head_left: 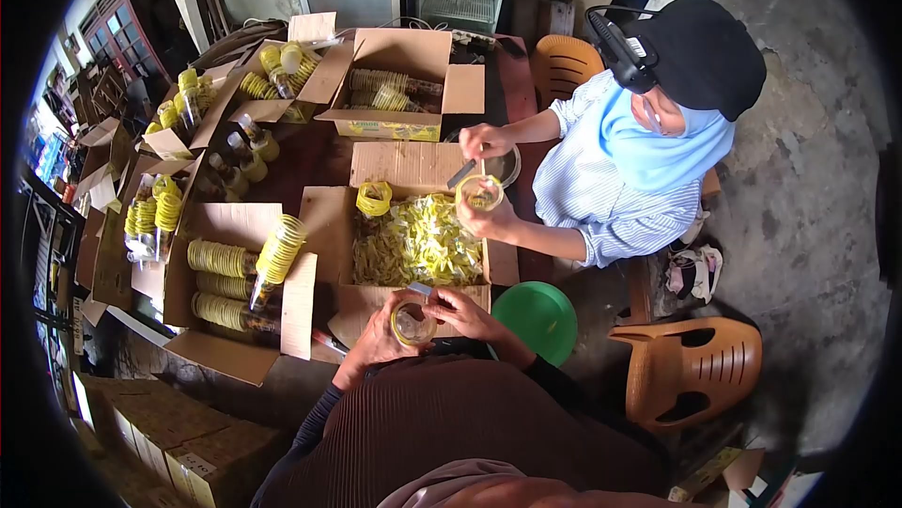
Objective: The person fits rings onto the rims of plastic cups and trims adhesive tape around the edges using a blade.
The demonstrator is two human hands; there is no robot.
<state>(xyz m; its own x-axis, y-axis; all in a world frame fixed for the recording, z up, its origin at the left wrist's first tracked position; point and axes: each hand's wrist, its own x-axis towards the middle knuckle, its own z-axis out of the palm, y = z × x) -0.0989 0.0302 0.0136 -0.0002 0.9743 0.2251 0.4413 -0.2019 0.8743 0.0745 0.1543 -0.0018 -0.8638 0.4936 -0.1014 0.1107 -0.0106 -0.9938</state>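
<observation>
My left hand (376, 337) is wrapped around a round clear container (413, 322) with a yellowish rim, its open mouth facing up. At the container's far side, my right hand (462, 314) is closed on a knife with a flat grey blade (420, 289); its handle is hidden in my fingers. Just beyond both hands stands an open cardboard box (345, 306) filled with yellow and white strips (418, 245). A yellow ring-shaped piece (374, 198) lies at the box's far left corner.
Across from me at right, a co-worker (620, 170) holds a similar container (479, 193) and blade. Cartons of yellow-ringed stacks (221, 284) stand left, more behind (399, 85). A green round basin (536, 323) sits at my right, near an orange chair (695, 372).
</observation>
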